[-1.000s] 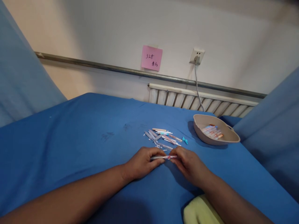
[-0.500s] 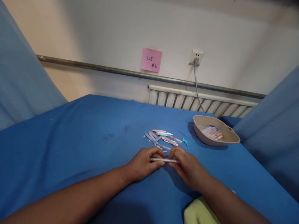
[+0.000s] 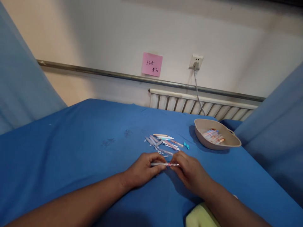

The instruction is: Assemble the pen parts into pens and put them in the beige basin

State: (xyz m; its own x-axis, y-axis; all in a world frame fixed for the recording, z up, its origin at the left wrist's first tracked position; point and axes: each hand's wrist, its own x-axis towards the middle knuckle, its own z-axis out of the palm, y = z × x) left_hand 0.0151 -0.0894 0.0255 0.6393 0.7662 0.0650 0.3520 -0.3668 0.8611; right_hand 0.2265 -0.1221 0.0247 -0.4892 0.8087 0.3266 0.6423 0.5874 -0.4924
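Between my two hands a slim pen point(image 3: 167, 164) lies level, whitish with a pinkish-red part near its middle. The fingers and thumb of my left hand point(image 3: 144, 168) pinch its left part. My right hand point(image 3: 189, 170) grips the right end, partly hiding it. Just beyond my fingers lies a loose pile of pen parts point(image 3: 163, 142): grey and clear barrels, white tubes and small white bits. A few small turquoise pieces point(image 3: 186, 145) sit right of the pile.
A beige basket point(image 3: 201, 138) holding several pens point(image 3: 213, 136) stands at the right on the blue cloth point(image 3: 78, 142). Near my right forearm lies a yellow-green fuzzy thing point(image 3: 201, 216). Behind are a radiator point(image 3: 184, 104), a metal rail point(image 3: 106, 73) and a plugged-in cord point(image 3: 197, 91).
Both hands stay on the pen, which now shows a pinkish-red part between the fingers. The view has shifted slightly. The pile and basket look unchanged.
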